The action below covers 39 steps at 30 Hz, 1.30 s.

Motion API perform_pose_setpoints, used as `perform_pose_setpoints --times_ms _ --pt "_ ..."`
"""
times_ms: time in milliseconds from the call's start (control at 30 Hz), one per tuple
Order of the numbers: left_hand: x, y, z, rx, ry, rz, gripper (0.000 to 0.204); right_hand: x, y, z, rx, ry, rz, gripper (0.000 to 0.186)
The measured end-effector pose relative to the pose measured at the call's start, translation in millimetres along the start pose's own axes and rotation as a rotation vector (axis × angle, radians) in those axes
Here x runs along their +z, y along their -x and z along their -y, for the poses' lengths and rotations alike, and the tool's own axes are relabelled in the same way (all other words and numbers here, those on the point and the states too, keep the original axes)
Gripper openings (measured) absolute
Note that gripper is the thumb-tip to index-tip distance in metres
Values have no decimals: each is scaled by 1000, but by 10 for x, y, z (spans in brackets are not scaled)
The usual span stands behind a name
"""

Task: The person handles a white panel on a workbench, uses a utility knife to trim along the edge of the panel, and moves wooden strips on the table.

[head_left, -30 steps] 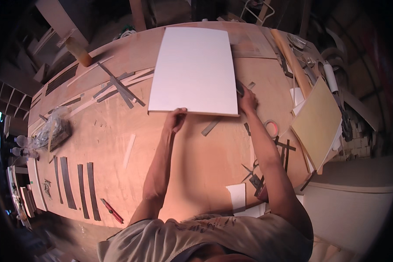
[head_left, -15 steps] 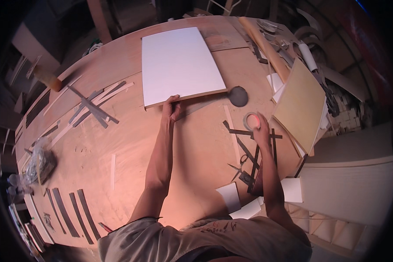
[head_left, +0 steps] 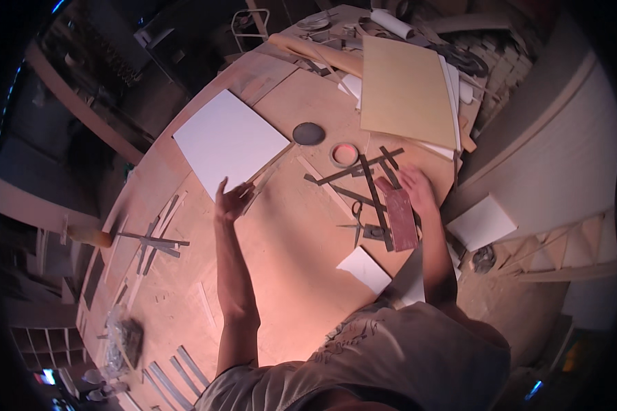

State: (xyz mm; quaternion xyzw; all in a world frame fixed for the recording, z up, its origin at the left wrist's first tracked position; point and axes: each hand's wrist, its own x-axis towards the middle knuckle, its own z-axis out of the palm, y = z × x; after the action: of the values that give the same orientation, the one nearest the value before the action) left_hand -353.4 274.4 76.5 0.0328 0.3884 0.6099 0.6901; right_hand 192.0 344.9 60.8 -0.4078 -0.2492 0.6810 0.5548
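Note:
My left hand [head_left: 232,200] is at the near edge of a white board [head_left: 227,137], fingers spread and not wrapped round it. My right hand [head_left: 415,183] has fingers apart, reaching over a dusty red block [head_left: 401,218], perhaps for sanding; contact is unclear. Beside the board lie a dark round pad [head_left: 308,133] and a roll of tape [head_left: 344,155]. Crossed dark strips [head_left: 367,179] lie left of the red block, with scissors [head_left: 355,220] among them.
A yellowish sheet [head_left: 408,89] on white panels fills the worktable's back right. More strips [head_left: 151,241], an amber bottle [head_left: 92,235] and a crumpled plastic bag [head_left: 123,335] line the left. A torn white piece [head_left: 363,270] lies at the near edge.
The view has turned rightward. My left hand has loosened from the board's edge. My right hand has let go of the tape roll and moved over to the red block.

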Motion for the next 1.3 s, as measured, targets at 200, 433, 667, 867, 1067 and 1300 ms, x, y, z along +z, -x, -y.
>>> perform_pose_setpoints --times_ms 200,433,667,867,1067,1300 --pt "118 1566 -158 467 -205 149 63 280 -1072 -70 27 -97 -175 54" --pt "-216 3606 959 561 -869 -452 56 308 -1695 -190 20 -192 -236 44" --pt "-370 4210 2470 114 -844 -666 43 595 -1837 131 -36 -235 -370 41" --pt "-203 4112 2881 -124 -979 -453 51 816 -1741 659 -129 -550 -203 51" --pt "-328 4144 2720 22 -1176 -578 55 902 -1693 1177 -312 -277 15 43" --pt "-279 4153 2554 113 -1321 -628 60 1137 -162 1275 -316 -224 99 38"
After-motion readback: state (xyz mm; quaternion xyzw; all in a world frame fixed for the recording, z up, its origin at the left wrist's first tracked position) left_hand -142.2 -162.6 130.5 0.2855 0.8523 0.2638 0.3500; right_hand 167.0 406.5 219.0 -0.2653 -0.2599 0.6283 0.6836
